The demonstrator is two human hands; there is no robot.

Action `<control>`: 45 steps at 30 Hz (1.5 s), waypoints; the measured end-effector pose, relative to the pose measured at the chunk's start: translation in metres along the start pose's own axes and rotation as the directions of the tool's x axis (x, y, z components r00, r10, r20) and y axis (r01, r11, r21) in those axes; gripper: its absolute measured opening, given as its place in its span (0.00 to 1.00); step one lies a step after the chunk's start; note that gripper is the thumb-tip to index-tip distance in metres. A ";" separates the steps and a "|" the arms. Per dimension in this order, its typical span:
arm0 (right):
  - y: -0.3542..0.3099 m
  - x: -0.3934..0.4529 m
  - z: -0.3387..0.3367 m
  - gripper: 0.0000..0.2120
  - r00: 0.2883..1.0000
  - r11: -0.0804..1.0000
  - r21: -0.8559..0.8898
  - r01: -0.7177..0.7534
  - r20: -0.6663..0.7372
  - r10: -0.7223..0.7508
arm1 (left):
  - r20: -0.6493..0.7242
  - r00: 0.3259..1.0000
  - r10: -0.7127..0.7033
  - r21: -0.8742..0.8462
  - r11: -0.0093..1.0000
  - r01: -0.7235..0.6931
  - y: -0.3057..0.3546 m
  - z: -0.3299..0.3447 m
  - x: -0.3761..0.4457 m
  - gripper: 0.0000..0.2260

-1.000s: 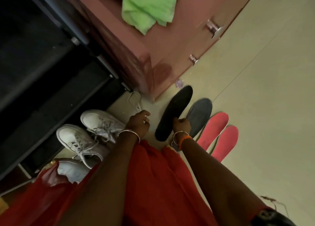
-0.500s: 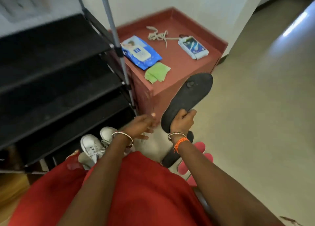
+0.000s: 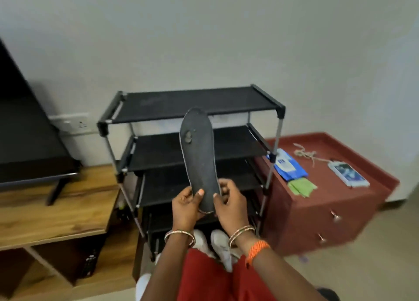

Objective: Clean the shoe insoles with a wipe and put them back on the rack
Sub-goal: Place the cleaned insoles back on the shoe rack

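A black insole [image 3: 198, 155] stands upright in front of the black shoe rack [image 3: 192, 103], its toe end pointing up. My left hand [image 3: 187, 204] and my right hand [image 3: 231, 202] both grip its heel end, thumbs on the near face. A blue wipes packet [image 3: 288, 168] and a green wipe [image 3: 301, 187] lie on the red-brown drawer cabinet [image 3: 328, 201] to the right of the rack. The rack's visible shelves hold nothing.
White sneakers [image 3: 218, 246] sit on the floor below the rack, partly hidden by my arms and red garment. A phone [image 3: 348, 174] and a cord [image 3: 306, 153] lie on the cabinet. A wooden TV stand [image 3: 56, 207] with a dark screen [image 3: 25, 128] is at the left.
The view swung up from the floor to the rack. The right hand lifted the black insole from the floor to upright, and the left hand joined it at the heel.
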State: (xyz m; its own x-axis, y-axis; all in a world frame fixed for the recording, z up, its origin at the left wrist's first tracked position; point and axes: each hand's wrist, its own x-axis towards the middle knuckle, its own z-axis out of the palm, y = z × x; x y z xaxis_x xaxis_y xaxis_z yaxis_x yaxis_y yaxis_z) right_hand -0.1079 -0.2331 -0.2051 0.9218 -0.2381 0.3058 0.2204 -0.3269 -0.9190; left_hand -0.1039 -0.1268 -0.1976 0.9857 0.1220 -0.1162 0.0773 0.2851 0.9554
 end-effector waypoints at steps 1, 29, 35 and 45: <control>-0.004 0.000 0.007 0.12 0.997 0.997 0.033 -0.072 0.040 0.071 | -0.027 1.000 0.002 -0.016 1.000 -0.002 0.004 -0.008 0.001 0.06; -0.014 0.087 0.178 0.08 0.804 0.697 0.404 -0.592 0.235 0.546 | -0.414 0.910 -0.021 -0.045 0.999 0.003 0.035 -0.123 0.129 0.02; -0.018 0.117 0.198 0.07 0.805 0.747 0.303 -0.592 0.175 0.567 | -0.415 0.908 0.052 0.192 0.981 0.031 0.056 -0.133 0.169 0.05; -0.008 0.117 0.189 0.13 0.886 0.884 0.135 -0.447 0.204 0.417 | -0.461 0.847 0.264 0.462 0.886 -0.024 0.049 -0.134 0.176 0.05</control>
State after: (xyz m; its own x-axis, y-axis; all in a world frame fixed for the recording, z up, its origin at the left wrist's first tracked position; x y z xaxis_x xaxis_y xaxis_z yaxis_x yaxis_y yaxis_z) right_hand 0.0582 -0.0849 -0.2090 0.9735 -0.1604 -0.1629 -0.1743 -0.0593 -0.9829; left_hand 0.0532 0.0362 -0.2079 0.7866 0.6168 0.0284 0.1137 -0.1899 0.9752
